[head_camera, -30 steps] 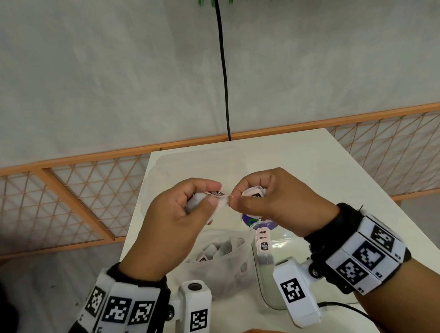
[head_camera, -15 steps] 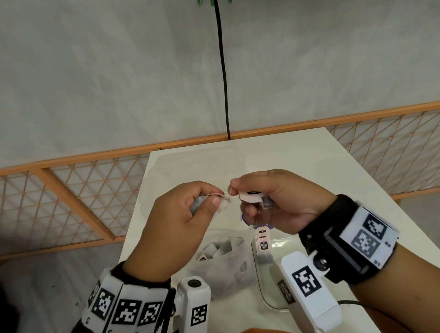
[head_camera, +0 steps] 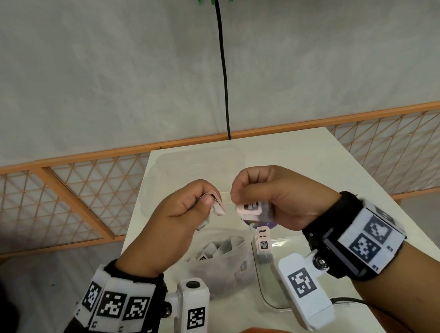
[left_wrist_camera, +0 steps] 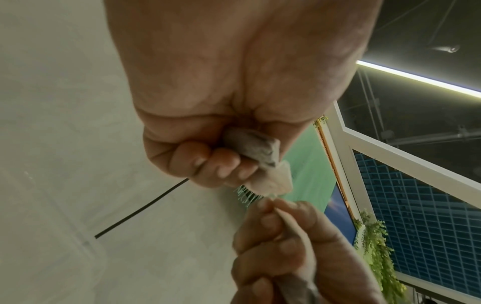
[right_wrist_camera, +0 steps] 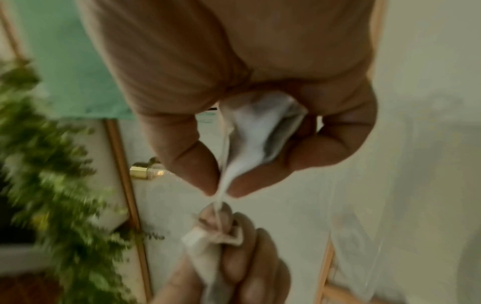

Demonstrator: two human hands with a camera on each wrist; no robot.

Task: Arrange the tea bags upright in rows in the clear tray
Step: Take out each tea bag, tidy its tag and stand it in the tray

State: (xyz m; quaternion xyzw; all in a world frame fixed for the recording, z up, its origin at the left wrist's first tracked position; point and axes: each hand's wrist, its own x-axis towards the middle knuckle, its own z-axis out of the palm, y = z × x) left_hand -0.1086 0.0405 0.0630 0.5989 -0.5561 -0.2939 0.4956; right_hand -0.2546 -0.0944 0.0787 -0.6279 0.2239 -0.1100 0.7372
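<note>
Both hands are raised together over the white table (head_camera: 343, 174). My left hand (head_camera: 210, 201) pinches a crumpled tea bag (head_camera: 217, 209), seen also in the left wrist view as a tea bag (left_wrist_camera: 260, 156) held in curled fingers. My right hand (head_camera: 237, 195) pinches a second tea bag (head_camera: 251, 208) with a pink printed tag; in the right wrist view thumb and forefinger squeeze this tea bag (right_wrist_camera: 260, 127). A thin string runs between the two bags. Below, the clear tray (head_camera: 264, 289) holds a few upright tea bags (head_camera: 263, 243) at its far left end.
A clear plastic bag (head_camera: 219, 259) with several loose tea bags lies left of the tray. Another clear plastic piece (head_camera: 188, 165) lies further back on the table. An orange lattice fence (head_camera: 68, 196) and a grey wall with a black cable (head_camera: 224, 76) stand behind.
The hands have drawn slightly apart, separating the two tea bags. The right wrist has turned, and the pink tag now faces me under the right fingers.
</note>
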